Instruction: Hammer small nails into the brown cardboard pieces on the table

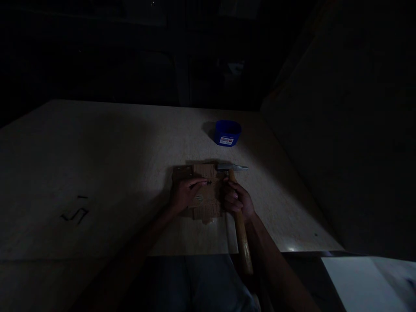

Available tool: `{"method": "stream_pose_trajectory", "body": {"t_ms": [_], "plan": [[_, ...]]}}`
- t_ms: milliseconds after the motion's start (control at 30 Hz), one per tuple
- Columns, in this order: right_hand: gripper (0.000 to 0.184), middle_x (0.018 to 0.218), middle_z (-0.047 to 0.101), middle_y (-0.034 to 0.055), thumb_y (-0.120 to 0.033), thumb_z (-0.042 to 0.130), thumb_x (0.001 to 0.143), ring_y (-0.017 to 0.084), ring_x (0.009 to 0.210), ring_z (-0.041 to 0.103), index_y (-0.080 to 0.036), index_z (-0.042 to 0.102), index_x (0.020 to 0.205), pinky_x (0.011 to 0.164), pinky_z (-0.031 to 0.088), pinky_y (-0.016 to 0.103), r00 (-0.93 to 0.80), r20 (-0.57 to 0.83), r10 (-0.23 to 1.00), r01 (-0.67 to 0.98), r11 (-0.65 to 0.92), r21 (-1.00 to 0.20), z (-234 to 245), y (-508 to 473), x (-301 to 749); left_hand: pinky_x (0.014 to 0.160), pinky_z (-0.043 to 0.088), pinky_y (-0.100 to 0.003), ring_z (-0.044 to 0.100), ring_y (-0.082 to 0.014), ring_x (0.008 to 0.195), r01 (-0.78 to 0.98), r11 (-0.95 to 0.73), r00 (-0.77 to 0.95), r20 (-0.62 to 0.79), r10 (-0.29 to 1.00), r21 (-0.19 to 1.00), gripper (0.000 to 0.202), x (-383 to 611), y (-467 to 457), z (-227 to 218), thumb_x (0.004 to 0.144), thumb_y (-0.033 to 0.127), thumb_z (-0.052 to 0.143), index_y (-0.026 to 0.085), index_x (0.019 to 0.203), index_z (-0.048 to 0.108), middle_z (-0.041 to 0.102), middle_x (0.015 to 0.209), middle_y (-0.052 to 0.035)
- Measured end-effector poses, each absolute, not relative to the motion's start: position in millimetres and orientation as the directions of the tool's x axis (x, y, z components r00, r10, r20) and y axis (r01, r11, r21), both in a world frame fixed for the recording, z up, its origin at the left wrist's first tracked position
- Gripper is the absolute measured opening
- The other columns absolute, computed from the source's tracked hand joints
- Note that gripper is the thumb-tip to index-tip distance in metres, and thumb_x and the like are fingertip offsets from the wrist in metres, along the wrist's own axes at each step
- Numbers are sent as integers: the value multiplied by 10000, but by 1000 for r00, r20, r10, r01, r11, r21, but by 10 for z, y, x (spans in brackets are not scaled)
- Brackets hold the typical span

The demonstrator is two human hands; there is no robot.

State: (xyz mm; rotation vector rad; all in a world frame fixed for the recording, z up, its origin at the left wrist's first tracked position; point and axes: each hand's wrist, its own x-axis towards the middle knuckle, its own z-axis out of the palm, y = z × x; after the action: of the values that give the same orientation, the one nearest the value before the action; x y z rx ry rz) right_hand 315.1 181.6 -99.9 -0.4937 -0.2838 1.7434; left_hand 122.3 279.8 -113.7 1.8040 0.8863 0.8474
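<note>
My right hand (238, 201) is wrapped round the wooden handle of a hammer (241, 234). The hammer's metal head rests over or just above the right edge of some brown cardboard (206, 212), and its handle reaches past the table's front edge. Over the cardboard, my left hand (186, 194) has thumb and forefinger pinched together. At those fingertips is a small dark piece (209, 182), too small and dim to name. The cardboard looks layered, with ragged edges, and lies flat on the table under both hands.
Behind the cardboard a blue plastic container (227, 133) with a white label stands on the pale table (107, 151). Several thin dark pieces (76, 214) lie at the left. A dark wall or panel (351, 143) rises along the right side. The room is very dim.
</note>
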Motion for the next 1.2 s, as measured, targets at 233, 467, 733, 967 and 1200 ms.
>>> {"method": "stream_pose_trajectory", "body": {"t_ms": [233,467,733,967,1200], "plan": [[143,531,340,-141,-243,613,886,16,304,186,-212,597,1025,269,232,101,-141,-209,968,-859,-225,-461,-990,1806,3158,888,594,-323,739,-190,959,218,-375,530,213,821,901,218,1173,2783,-1162,923,311,594,262,1022,782,784,1033,3],[132,532,360,-139,-245,601,892,14,301,185,-212,602,1020,267,234,97,-154,-170,973,-864,-216,-454,-981,1807,3146,910,580,-338,730,-193,986,241,-438,541,254,801,866,246,1161,2777,-1234,943,306,570,263,1081,769,778,1064,-17],[160,534,357,-139,-229,624,870,12,307,193,-205,598,1025,268,217,99,-148,-196,969,-872,-221,-436,-979,1806,3147,891,580,-306,729,-180,965,212,-481,535,311,785,851,237,1186,2776,-1270,946,324,577,252,1068,767,777,1052,-28],[134,530,391,-134,-229,610,890,20,298,192,-220,597,1023,262,239,104,-180,-159,971,-857,-234,-459,-1024,1815,3173,929,575,-300,730,-178,993,251,-406,509,237,828,879,226,1209,2748,-1183,922,320,608,229,1056,765,776,1077,-18],[146,537,365,-135,-238,592,900,21,308,172,-223,576,1044,276,234,96,-159,-169,973,-838,-224,-497,-999,1800,3158,923,580,-296,739,-172,962,233,-481,513,314,799,845,203,1204,2752,-1186,926,299,615,239,1044,768,781,1052,-14]]}}
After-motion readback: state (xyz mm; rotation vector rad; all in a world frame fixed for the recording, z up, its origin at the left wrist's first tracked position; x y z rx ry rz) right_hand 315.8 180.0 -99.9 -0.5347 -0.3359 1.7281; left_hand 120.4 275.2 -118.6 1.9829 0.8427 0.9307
